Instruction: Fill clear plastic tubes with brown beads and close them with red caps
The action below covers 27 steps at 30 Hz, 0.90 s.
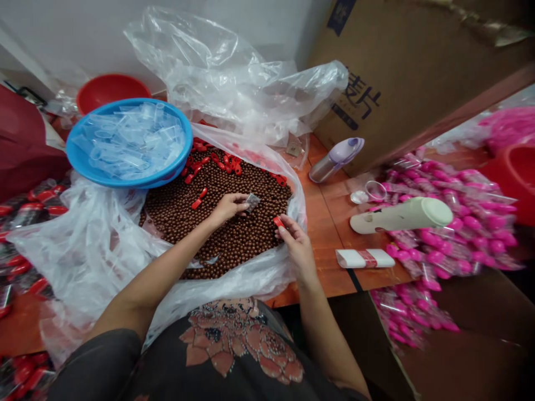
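Observation:
Brown chocolate balls [246, 239] fill a wide clear plastic bag [251, 289] spread open in front of me. Over the middle of them, my left hand [229, 209] is closed on a small clear plastic tube [252, 202]; its contents are too small to make out. At the right side of the pile, my right hand [295, 239] pinches a red plastic cap [278, 222] between thumb and fingers. A gap separates the two hands. Loose red caps [228, 162] lie on the balls toward the back, and a single red piece [199, 199] rests left of centre.
A blue basin [75, 150] of clear tubes stands back left, before a red bowl [112, 83]. To the right are a lilac-topped bottle [336, 160], a pale green cylinder [397, 216], a tissue pack [364, 258], pink-capped tubes [455, 223] and a tall cardboard box [401, 72].

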Available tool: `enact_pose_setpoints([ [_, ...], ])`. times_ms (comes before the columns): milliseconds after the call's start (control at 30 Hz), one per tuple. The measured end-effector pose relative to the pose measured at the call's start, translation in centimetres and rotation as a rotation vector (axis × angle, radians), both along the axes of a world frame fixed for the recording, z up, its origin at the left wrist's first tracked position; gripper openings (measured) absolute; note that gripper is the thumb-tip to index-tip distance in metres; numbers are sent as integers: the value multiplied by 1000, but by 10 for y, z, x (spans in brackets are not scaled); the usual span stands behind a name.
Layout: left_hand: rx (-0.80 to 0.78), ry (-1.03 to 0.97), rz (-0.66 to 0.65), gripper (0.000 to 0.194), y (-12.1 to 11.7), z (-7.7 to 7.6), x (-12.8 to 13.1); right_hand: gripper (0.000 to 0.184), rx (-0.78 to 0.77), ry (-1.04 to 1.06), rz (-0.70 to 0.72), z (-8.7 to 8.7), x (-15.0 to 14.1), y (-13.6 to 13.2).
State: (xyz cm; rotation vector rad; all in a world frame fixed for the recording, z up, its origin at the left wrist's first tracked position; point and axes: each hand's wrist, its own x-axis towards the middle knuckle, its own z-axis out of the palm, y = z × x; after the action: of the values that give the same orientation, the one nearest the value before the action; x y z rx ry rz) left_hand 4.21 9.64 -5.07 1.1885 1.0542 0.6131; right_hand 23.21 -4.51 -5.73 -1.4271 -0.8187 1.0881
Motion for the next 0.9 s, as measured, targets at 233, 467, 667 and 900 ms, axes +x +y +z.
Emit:
enact_pose_setpoints([
  [233,-17,363,-338,31,-2,15,-6,46,-24,11,-15,2,-1,-3],
  [467,-48,172,-227,30,-6,2,37,48,-33,48,-60,6,0,-5],
  [667,-143,-105,-135,28,-11,-12,35,43,-29,65,-95,7,1,-6],
  [900,-195,-317,-132,44,-20,-8,19,36,34,69,-72,8,2,-4],
])
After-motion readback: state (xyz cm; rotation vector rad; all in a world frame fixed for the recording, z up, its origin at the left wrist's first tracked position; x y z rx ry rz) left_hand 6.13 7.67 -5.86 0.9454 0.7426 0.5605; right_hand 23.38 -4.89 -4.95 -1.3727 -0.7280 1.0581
